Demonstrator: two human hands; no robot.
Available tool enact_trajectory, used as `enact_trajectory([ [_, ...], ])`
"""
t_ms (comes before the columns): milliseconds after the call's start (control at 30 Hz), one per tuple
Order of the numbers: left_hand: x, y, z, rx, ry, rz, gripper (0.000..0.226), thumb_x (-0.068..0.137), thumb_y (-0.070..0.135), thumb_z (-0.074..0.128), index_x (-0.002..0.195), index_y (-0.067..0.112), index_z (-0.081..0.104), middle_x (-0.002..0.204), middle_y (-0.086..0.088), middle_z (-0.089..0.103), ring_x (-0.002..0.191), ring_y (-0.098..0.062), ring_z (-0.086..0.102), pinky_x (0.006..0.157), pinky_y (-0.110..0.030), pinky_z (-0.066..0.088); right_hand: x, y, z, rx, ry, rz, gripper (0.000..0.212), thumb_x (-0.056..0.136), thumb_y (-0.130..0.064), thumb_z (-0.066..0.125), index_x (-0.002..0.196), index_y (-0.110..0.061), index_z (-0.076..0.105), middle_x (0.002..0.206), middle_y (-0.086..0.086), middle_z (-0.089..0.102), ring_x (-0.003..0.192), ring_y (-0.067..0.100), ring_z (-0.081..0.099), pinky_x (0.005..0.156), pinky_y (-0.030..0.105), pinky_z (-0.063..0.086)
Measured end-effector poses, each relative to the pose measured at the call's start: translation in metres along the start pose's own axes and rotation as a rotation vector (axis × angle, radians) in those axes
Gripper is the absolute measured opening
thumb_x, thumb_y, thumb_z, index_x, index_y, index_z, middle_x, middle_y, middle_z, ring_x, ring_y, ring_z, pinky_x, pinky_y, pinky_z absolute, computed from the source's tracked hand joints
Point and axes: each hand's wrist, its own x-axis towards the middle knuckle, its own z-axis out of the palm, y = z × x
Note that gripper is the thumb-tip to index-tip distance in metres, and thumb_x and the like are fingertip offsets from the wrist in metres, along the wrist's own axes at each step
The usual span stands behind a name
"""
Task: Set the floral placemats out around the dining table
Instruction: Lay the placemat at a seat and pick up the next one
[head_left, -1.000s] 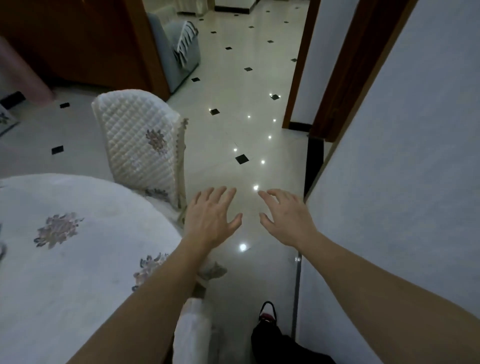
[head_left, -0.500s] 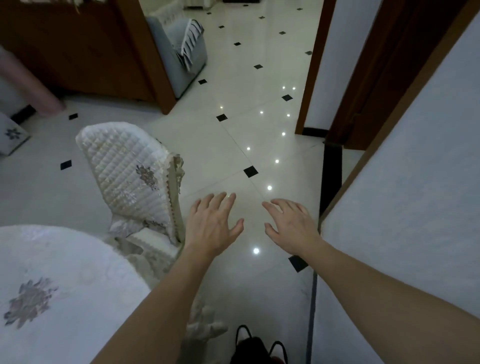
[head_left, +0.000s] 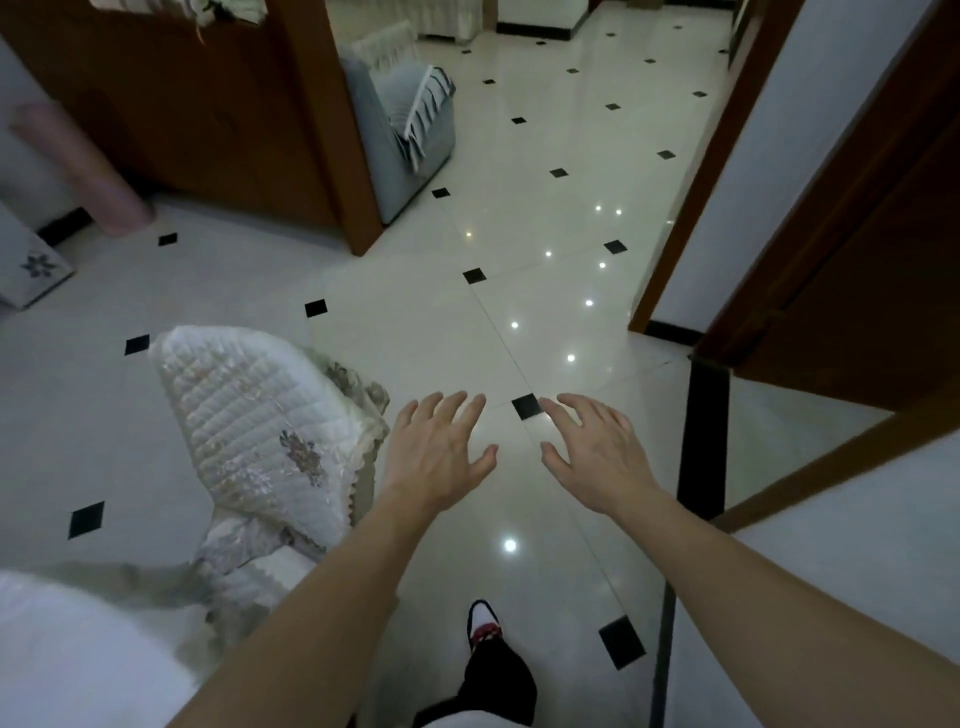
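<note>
My left hand (head_left: 439, 452) and my right hand (head_left: 597, 454) are stretched out in front of me above the floor, palms down, fingers spread, holding nothing. The dining table (head_left: 67, 649), covered in a white cloth, shows only as a blurred edge at the bottom left. No floral placemat is on the part of it that I see. A quilted white piece with a floral motif (head_left: 31, 265) lies at the far left edge; I cannot tell what it is.
A chair with a quilted white floral cover (head_left: 260, 431) stands just left of my left hand. A white wall (head_left: 831, 597) and a dark wooden door frame (head_left: 852, 291) close the right side. Glossy tiled floor (head_left: 467, 322) runs ahead to a grey armchair (head_left: 405, 124) and a wooden cabinet (head_left: 197, 114).
The view has moved forward past the table, which has slid down to the bottom left corner. The chair now sits lower and nearer. Both hands stay empty and spread.
</note>
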Motion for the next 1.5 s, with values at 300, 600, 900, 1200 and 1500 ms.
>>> enact_trajectory([
  [300, 0.121, -0.091, -0.009, 0.010, 0.025, -0.086, 0.067, 0.088, 0.062, 0.042, 0.145, 0.026, 0.042, 0.144, 0.000, 0.054, 0.132, -0.026, 0.048, 0.111, -0.045, 0.036, 0.164, -0.016, 0.017, 0.008, 0.006, -0.047, 0.052, 0.088, -0.041, 0.053, 0.137, -0.023, 0.050, 0.132, 0.007, 0.058, 0.121, 0.024, 0.053, 0.100, 0.042, 0.040],
  [600, 0.214, -0.168, -0.002, 0.003, 0.033, -0.240, 0.071, 0.086, 0.064, 0.031, 0.144, 0.025, 0.045, 0.143, -0.001, 0.055, 0.131, -0.026, 0.049, 0.110, -0.045, 0.037, 0.318, -0.036, 0.050, 0.069, 0.012, -0.210, 0.053, 0.086, -0.041, 0.050, 0.135, -0.022, 0.053, 0.128, 0.008, 0.060, 0.118, 0.025, 0.056, 0.098, 0.043, 0.043],
  [900, 0.352, -0.244, 0.007, 0.037, -0.009, -0.428, 0.066, 0.090, 0.062, 0.040, 0.146, 0.027, 0.038, 0.148, 0.001, 0.049, 0.135, -0.024, 0.044, 0.112, -0.043, 0.033, 0.515, -0.025, 0.084, 0.103, -0.051, -0.360, 0.051, 0.086, -0.039, 0.057, 0.135, -0.023, 0.053, 0.130, 0.006, 0.059, 0.120, 0.025, 0.054, 0.102, 0.044, 0.040],
  [1200, 0.415, -0.316, 0.002, 0.040, -0.023, -0.710, 0.069, 0.086, 0.063, 0.033, 0.142, 0.024, 0.046, 0.141, -0.001, 0.057, 0.129, -0.026, 0.051, 0.107, -0.045, 0.040, 0.657, -0.074, 0.114, 0.147, -0.144, -0.604, 0.053, 0.086, -0.043, 0.046, 0.134, -0.023, 0.054, 0.128, 0.005, 0.060, 0.118, 0.024, 0.055, 0.100, 0.043, 0.042],
  [1500, 0.384, -0.414, 0.001, 0.042, 0.016, -0.992, 0.066, 0.087, 0.062, 0.040, 0.142, 0.025, 0.046, 0.141, -0.001, 0.057, 0.128, -0.025, 0.052, 0.109, -0.044, 0.039, 0.729, -0.209, 0.163, 0.162, -0.203, -0.930, 0.053, 0.086, -0.041, 0.056, 0.136, -0.024, 0.052, 0.130, 0.005, 0.059, 0.120, 0.022, 0.053, 0.102, 0.042, 0.040],
])
